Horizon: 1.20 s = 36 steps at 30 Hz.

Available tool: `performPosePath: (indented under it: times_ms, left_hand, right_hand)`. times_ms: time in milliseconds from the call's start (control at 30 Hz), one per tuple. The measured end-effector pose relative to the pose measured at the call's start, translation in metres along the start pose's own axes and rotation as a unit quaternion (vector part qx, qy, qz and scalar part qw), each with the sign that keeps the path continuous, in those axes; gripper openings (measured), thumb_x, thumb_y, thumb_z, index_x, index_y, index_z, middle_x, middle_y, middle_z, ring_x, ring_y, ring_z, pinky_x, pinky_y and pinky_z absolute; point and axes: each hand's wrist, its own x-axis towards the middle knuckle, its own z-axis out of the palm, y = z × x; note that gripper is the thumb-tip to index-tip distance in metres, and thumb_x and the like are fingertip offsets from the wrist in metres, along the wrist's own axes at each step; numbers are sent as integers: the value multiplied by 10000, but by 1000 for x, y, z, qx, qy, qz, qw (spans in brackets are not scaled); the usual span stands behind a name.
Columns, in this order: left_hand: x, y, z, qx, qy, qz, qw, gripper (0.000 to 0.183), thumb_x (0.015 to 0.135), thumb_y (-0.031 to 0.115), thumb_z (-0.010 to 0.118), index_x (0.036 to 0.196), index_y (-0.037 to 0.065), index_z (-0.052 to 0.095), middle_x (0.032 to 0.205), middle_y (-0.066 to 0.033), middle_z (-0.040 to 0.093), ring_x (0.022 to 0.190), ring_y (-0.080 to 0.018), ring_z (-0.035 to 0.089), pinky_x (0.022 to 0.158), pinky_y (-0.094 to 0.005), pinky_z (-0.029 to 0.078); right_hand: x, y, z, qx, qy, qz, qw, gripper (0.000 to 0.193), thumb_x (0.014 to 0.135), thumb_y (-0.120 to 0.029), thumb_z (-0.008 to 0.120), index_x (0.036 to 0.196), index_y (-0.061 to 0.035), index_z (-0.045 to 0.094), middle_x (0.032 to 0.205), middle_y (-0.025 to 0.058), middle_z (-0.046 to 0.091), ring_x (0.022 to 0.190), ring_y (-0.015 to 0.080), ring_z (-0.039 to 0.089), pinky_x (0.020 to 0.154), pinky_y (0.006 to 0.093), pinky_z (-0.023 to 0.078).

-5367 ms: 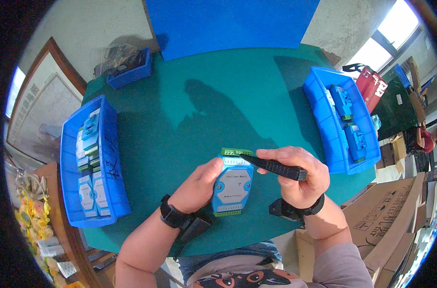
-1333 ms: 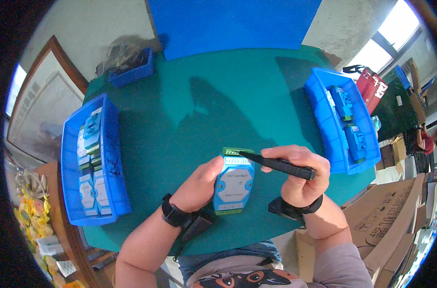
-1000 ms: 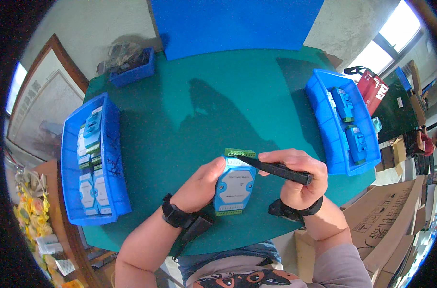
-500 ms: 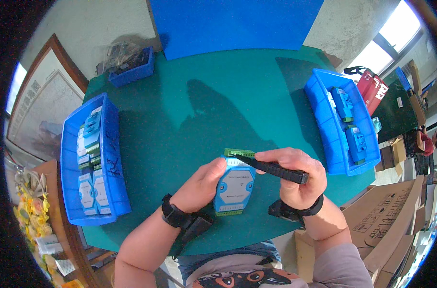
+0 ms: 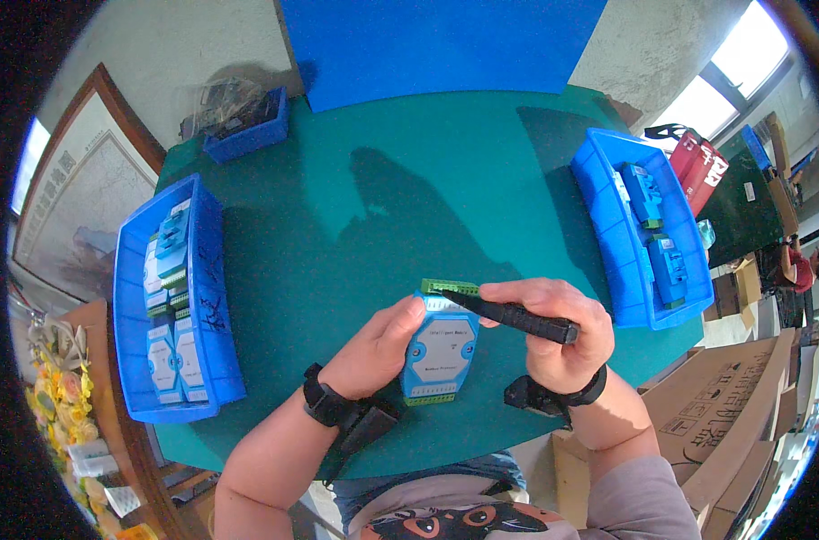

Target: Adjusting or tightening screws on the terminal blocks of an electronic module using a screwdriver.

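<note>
Near the front of the green table, my left hand (image 5: pixel 371 349) grips the left side of a blue and white electronic module (image 5: pixel 440 353), its thumb on the upper edge. Green terminal blocks line the module's far and near ends. My right hand (image 5: pixel 567 333) is wrapped round a black pen-like tool (image 5: pixel 517 319) whose tip points left. That tip meets the far green terminal block (image 5: pixel 451 288), and my right fingertips are close to the module's far right corner. The fingers of my left hand behind the module are hidden.
A blue bin (image 5: pixel 213 360) with several modules stands at the left, another blue bin (image 5: pixel 609 238) with modules at the right. A smaller blue bin (image 5: pixel 252 139) of dark parts sits at the back left. Cardboard (image 5: pixel 711 405) leans at the right, beyond the green table (image 5: pixel 445 189).
</note>
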Motion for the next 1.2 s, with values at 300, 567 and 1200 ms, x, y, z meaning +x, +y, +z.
performPosePath:
  times_ms: [300, 567, 1200]
  left_hand:
    - [0, -1, -1, -20, -11, -1, 1000, 531, 1004, 447, 298, 1187, 7, 532, 1098, -80, 606, 986, -148, 575, 860, -309, 473]
    - [-1, -1, -2, 15, -3, -9, 1000, 568, 987, 483, 294, 1206, 16, 532, 1102, -98, 628, 980, -186, 623, 835, -335, 507]
    - [1, -6, -4, -4, -9, -8, 1000, 574, 983, 501, 302, 1172, 22, 557, 1064, -89, 639, 949, -174, 628, 824, -325, 510]
  right_hand:
    - [-5, 0, 0, 24, 19, 22, 999, 371, 772, -92, 731, 1101, -31, 569, 1054, 187, 660, 963, 333, 661, 780, 382, 539]
    - [0, 1, 2, -22, 13, -23, 999, 282, 948, -242, 535, 1116, -33, 449, 957, 292, 638, 706, 279, 670, 612, 346, 552]
    - [0, 0, 0, -16, -7, 2, 1000, 262, 941, -147, 545, 1120, -17, 403, 991, 310, 619, 730, 276, 672, 634, 349, 558]
